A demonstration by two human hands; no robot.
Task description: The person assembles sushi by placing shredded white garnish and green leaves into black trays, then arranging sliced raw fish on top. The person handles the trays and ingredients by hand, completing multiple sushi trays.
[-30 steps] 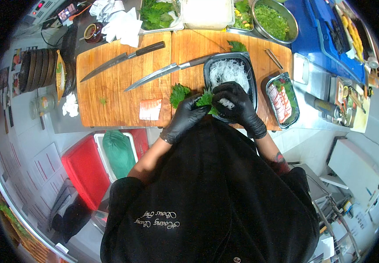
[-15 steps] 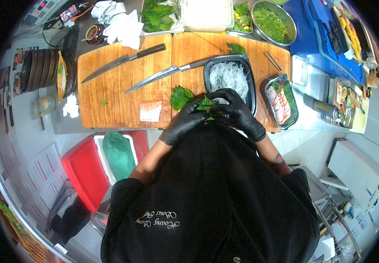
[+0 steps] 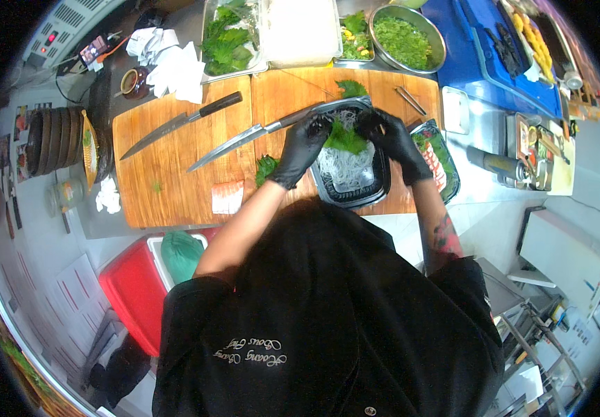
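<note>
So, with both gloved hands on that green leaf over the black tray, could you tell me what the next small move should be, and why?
Probably lower the green leaf flat onto the white shredded bed and let go. The left hand and right hand pinch its edges just above the black tray, at the tray's far end.

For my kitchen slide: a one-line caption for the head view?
Gloved left hand and right hand place a green leaf on white noodles in a black tray.

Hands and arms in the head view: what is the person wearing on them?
Both the left hand and the right hand wear black disposable gloves ending at the wrist. The forearms are bare; short black sleeves cover the upper arms. A red and dark tattoo marks the right forearm.
</note>
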